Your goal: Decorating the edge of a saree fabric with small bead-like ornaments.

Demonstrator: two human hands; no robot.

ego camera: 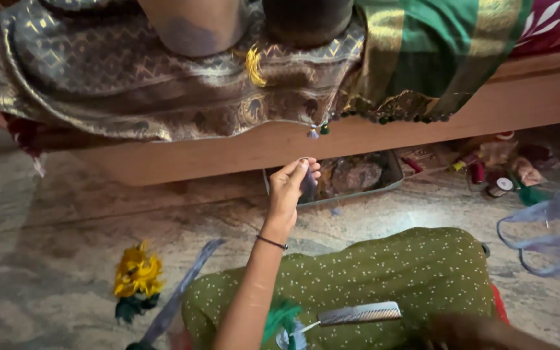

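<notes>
My left hand [290, 185] is raised in front of the wooden bed frame, fingers pinched on a small purple tassel [308, 186] that hangs down from them. It is just in front of a shallow tray [390, 175] tucked under the bed. A black band circles that wrist. My right hand [474, 332] rests low at the bottom edge, dark and blurred, beside a grey comb [361, 314] lying on my green dotted lap. Whether it holds anything is unclear. A tuft of green thread [280, 316] lies by the comb's handle.
A shiny grey-gold cloth [131, 84] and a green one [422, 52] drape over the bed edge, small tassels [314, 132] hanging from the hem. Yellow thread bundle [137, 272] and a grey strip [186, 285] lie on the stone floor; spools [500, 185] and a clear purple bag [552, 236] sit right.
</notes>
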